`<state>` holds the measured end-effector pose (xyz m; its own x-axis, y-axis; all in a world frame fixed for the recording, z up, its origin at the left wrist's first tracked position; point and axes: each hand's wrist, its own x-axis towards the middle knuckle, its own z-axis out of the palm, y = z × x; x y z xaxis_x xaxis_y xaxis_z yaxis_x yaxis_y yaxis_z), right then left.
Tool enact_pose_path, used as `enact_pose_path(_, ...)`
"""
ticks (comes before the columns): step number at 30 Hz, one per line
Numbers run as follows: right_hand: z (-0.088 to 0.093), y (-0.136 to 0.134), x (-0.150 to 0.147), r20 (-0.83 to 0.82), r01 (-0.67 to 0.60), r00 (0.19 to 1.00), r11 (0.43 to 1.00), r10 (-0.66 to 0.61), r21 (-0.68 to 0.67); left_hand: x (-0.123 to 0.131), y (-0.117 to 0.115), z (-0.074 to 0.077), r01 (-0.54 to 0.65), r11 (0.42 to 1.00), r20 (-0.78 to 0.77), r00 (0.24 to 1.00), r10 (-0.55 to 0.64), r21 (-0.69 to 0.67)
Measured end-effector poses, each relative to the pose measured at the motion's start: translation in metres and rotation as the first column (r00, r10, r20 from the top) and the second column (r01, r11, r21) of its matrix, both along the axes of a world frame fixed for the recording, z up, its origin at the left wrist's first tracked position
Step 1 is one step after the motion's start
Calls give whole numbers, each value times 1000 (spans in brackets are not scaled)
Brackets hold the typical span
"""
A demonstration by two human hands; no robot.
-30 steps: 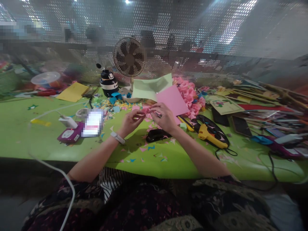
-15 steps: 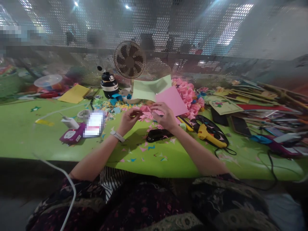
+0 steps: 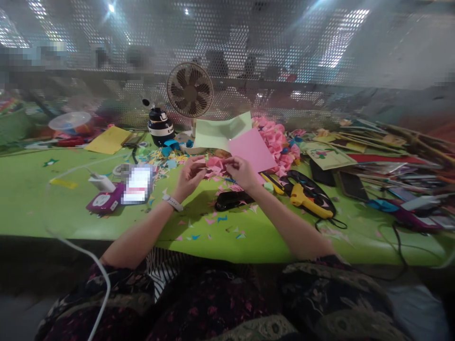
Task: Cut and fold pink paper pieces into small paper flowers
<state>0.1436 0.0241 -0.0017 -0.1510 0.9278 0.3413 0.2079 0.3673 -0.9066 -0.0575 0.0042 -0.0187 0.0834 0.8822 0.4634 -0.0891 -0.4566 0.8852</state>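
Observation:
A folded pink paper flower is between my hands, above pink paper scraps. My right hand pinches its right side between thumb and fingertips. On the other side, my left hand has its thumb and fingers apart, close to the flower's left edge; whether a fingertip touches it is hard to see. Just behind the right hand, a sheet of pink paper leans over a pale green sheet. Beneath the hands lies a black elongated object, partly covered by my right forearm.
A heap of pink paper flowers lies at the back right. Nearby are a yellow glue gun, dark phones and a paper pile. Leftward stand a fan, a black bottle, a lit phone and a purple box.
My left hand has loosened, its fingers spreading from a pinch. My right fingers have closed together on the pink flower and dropped slightly. The view has shifted a little.

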Motion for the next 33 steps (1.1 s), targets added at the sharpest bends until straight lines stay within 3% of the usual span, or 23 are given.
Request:
enact_pose_path(3, 0, -2, 0, 56, -8, 998, 998, 4, 66, 0, -1, 3, -1, 991, 24, 1000, 4, -135)
enact_pose_path(9, 1, -11, -3, 256, -38, 966, 969, -27, 245, -2, 1, 2, 17, 968, -126, 991, -50, -251)
enact_pose_path(13, 1, -13, -2, 386, -50, 908, 871, -165, 490, -2, 1, 1, 3, 964, -135, 990, -40, -265)
enact_pose_path(16, 4, -13, 0, 487, -126, 843, 796, -229, 592, -2, 1, 1, 2, 969, -144, 989, -39, -248)
enact_pose_path(20, 6, -12, 3, 568, -210, 789, 766, -234, 608, -2, 0, 3, -1, 978, -192, 981, -40, -207)
enact_pose_path(28, 5, -11, 5, 638, -292, 746, 769, -189, 569, -1, -2, 1, 25, 985, -255, 965, -69, -171)
enact_pose_path(33, 7, -12, 4, 593, -271, 777, 737, -213, 620, -3, 0, 0, 0, 984, -299, 953, -54, -178)
